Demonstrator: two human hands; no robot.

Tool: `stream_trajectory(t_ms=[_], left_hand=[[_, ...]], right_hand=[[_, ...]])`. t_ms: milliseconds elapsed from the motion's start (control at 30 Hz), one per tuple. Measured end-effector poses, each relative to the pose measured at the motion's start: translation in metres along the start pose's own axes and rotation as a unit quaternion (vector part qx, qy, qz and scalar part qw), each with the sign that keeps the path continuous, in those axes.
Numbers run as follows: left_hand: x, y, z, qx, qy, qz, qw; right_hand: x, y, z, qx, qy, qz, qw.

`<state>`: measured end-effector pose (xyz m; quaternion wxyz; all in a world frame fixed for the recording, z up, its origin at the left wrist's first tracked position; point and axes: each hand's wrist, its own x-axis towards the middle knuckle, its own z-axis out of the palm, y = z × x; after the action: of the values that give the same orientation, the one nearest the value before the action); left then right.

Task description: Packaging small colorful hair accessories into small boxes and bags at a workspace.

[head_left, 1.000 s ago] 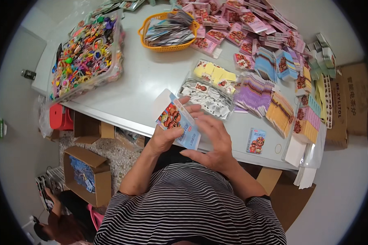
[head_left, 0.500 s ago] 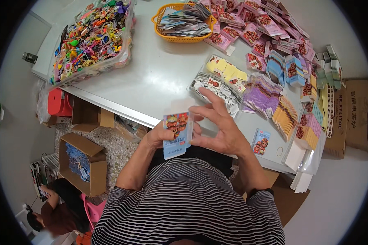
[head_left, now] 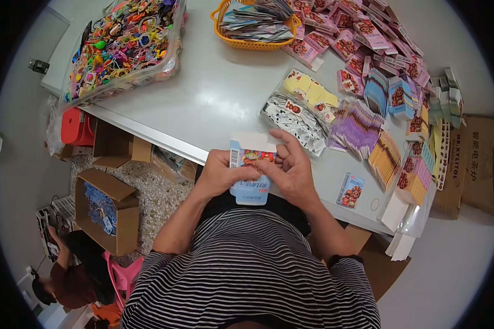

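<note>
A light blue folding carton (head_left: 252,192) with cartoon figures is between my hands, over my lap at the table's front edge. Its white top flap is spread upward and a side flap with a barcode shows at the left. My left hand (head_left: 218,174) grips the left side, its thumb across the printed front. My right hand (head_left: 294,174) holds the right side, thumb also on the front and fingers curled behind. Both hands' fingertips are partly hidden by the carton. To the right, a similar flat blue piece (head_left: 351,190) lies on the table.
A clear bin (head_left: 170,68) of colourful trinkets stands far left, a yellow basket (head_left: 252,45) of flat packets at the back. Trays of white cards (head_left: 299,118), purple cartons (head_left: 357,129) and heaped pink boxes (head_left: 346,44) fill the right. A person (head_left: 74,279) sits lower left.
My right hand has come in from being raised with fingers spread and now grips the carton's right side. The carton has turned and its top and side flaps have opened out.
</note>
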<state>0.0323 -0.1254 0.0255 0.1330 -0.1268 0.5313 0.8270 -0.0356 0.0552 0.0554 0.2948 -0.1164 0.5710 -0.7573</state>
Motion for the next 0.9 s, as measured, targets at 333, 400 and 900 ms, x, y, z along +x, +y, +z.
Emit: stream_trajectory(t_ms=[333,400,900], left_hand=[[-0.020,-0.046,0.016,-0.048,0.246,0.259,0.933],[-0.032,-0.050,0.009,-0.040,0.251,0.277,0.927],[-0.126,-0.091,-0.022,0.141,0.334,0.170,0.916]], right_hand=[[-0.012,0.044,0.022,0.071,0.096,0.002,0.993],[-0.012,0.053,0.030,0.025,0.015,-0.084,0.996],[-0.008,0.096,0.034,-0.174,-0.222,0.014,0.959]])
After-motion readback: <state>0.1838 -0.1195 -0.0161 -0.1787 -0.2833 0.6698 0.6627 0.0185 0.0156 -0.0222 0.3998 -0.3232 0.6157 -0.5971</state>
